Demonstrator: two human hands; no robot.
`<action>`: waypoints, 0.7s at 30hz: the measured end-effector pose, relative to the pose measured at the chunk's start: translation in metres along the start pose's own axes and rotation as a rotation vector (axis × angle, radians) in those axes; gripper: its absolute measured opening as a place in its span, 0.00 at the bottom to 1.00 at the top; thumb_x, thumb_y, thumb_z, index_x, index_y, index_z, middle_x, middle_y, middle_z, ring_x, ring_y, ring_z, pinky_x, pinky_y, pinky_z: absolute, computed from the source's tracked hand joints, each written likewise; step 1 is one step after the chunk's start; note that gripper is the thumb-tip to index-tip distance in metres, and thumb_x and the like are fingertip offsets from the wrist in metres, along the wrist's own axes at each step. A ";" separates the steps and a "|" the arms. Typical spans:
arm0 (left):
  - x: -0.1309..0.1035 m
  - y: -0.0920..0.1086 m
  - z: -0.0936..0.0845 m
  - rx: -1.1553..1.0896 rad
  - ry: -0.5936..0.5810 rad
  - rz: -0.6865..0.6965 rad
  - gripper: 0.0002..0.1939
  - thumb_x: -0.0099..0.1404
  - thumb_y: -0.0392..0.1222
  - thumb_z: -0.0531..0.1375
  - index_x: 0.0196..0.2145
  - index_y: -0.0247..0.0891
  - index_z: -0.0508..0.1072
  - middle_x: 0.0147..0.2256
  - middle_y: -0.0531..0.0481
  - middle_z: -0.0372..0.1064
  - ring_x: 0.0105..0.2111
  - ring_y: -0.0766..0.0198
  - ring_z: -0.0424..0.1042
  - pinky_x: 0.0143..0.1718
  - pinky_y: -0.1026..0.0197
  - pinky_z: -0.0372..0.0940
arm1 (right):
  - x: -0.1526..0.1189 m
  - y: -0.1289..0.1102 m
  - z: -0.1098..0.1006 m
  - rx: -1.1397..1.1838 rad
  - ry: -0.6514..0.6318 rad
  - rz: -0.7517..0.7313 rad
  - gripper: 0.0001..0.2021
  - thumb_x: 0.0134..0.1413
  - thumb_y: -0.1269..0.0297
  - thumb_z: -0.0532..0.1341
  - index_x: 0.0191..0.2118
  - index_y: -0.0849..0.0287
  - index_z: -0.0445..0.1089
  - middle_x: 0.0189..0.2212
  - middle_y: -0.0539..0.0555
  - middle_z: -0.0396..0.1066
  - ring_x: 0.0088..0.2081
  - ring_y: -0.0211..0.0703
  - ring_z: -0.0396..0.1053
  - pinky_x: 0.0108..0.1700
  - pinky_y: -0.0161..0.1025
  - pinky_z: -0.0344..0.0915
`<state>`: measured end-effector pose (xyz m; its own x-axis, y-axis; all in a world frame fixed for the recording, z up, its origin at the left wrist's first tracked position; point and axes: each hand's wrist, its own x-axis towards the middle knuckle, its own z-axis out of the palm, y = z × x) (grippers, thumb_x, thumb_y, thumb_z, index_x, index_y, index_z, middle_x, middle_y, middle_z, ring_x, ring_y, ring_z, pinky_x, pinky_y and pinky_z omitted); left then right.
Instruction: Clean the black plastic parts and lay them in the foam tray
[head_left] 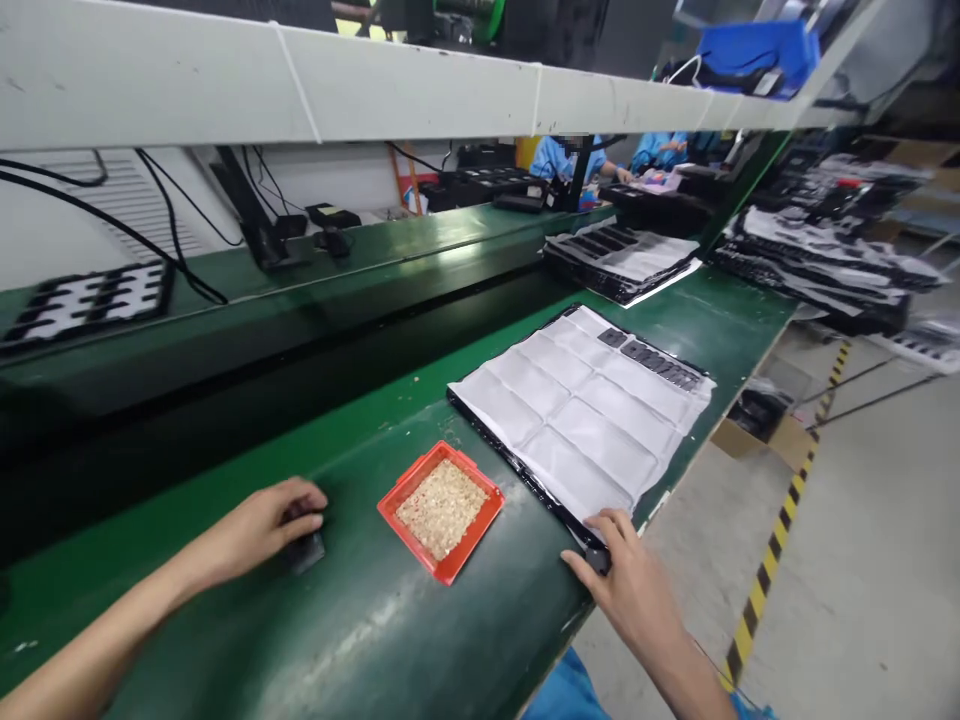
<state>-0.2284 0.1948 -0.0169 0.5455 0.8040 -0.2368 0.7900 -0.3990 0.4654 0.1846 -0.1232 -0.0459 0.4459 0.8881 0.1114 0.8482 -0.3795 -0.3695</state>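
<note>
My left hand [264, 525] rests on the green bench [360, 640], its fingers curled over a small black part [304, 549]. Just to its right sits a small red tray [441, 511] filled with tiny pale pieces. My right hand [628, 578] is at the bench's front edge, fingers pinching the near corner of a black tray [517, 470] that lies under a white padded sheet [581, 410]. A row of small dark parts [651, 360] shows at the sheet's far end.
Behind the bench runs a dark conveyor channel [300, 370]. A black slotted tray [86, 303] lies far left, stacked black trays [622, 262] far right. Cables and a black stand [259, 235] are at the back. Co-workers in blue [559, 158] sit farther along. Hazard-striped floor lies to the right.
</note>
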 end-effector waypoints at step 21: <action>0.205 0.146 0.035 0.243 0.011 0.110 0.10 0.55 0.29 0.59 0.33 0.41 0.73 0.34 0.48 0.77 0.38 0.55 0.77 0.38 0.61 0.65 | -0.026 -0.046 -0.003 -0.221 -0.110 -0.106 0.09 0.57 0.76 0.67 0.38 0.53 0.76 0.38 0.49 0.76 0.32 0.43 0.78 0.33 0.39 0.63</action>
<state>0.0089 0.2859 -0.0273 0.6300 0.7539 -0.1865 0.7708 -0.5774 0.2693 0.1352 -0.1298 -0.0289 0.3279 0.9441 0.0332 0.9357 -0.3197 -0.1490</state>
